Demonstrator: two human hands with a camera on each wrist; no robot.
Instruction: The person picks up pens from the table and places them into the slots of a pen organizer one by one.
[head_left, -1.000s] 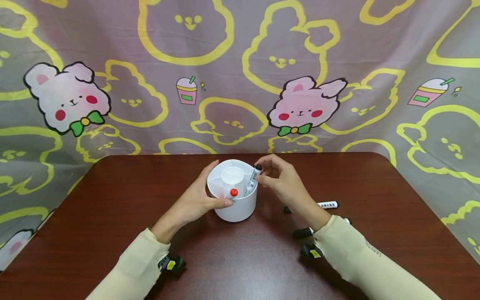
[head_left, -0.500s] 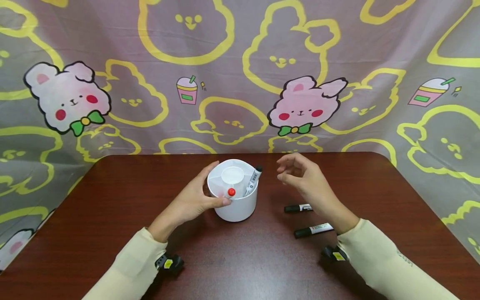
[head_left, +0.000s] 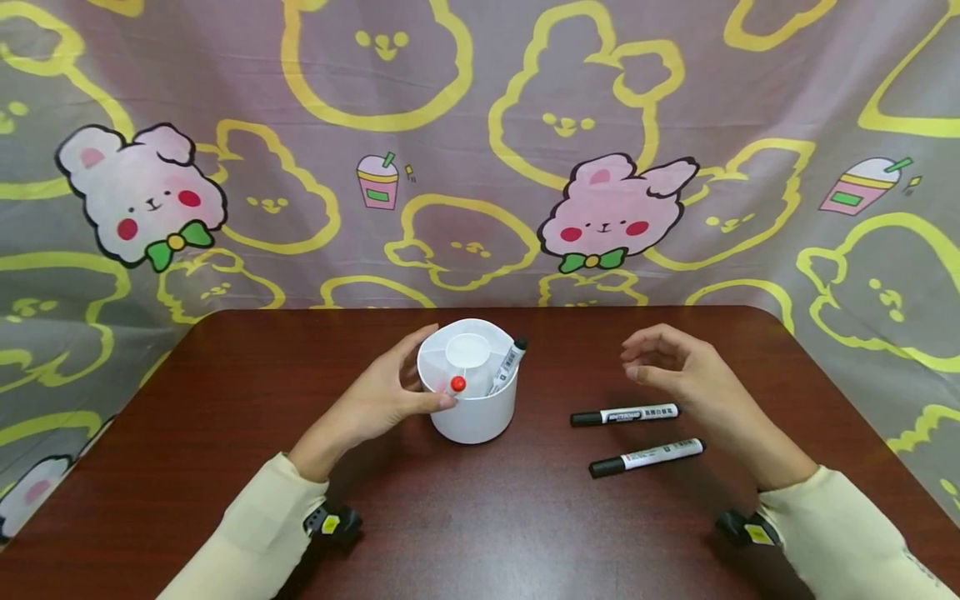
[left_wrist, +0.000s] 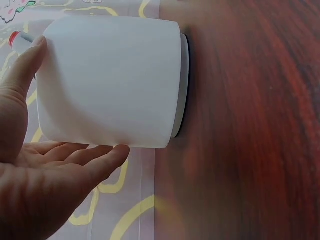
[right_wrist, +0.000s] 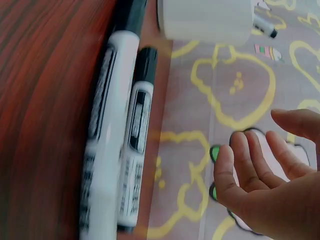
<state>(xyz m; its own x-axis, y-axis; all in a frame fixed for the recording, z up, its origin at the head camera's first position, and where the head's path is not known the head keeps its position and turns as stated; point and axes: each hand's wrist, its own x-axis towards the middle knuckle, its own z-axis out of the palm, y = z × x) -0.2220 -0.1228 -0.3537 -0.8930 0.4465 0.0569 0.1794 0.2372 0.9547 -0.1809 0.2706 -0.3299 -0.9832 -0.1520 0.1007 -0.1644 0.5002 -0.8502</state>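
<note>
Since a second ago the black-capped marker (head_left: 508, 365) has been let go into the white holder (head_left: 475, 417), and the right hand (head_left: 686, 373) has been pulled back to the right; it now hangs above the table (head_left: 225, 400) with fingers (right_wrist: 240, 170) loosely curled and nothing held.

That marker is leaned in a right-side compartment, cap up, with a red-capped one (head_left: 456, 384) at the front. Both look like light, stiff plastic tubes, smooth and a bit slippery, so they'd probably be best pinched mid-barrel.

Around the holder, which reads as thin, rigid matte plastic, round, divided inside, and likely easy to tip, the left hand (head_left: 375, 404) is cupped with thumb on the rim and fingers (left_wrist: 95, 162) against the wall.

Two more black markers (head_left: 625, 414) (head_left: 647, 457) are lying flat and roughly parallel to the right of the holder, on glossy dark wood-grain. A soft, wrinkled cartoon-rabbit cloth (head_left: 480, 150) is hung behind.
</note>
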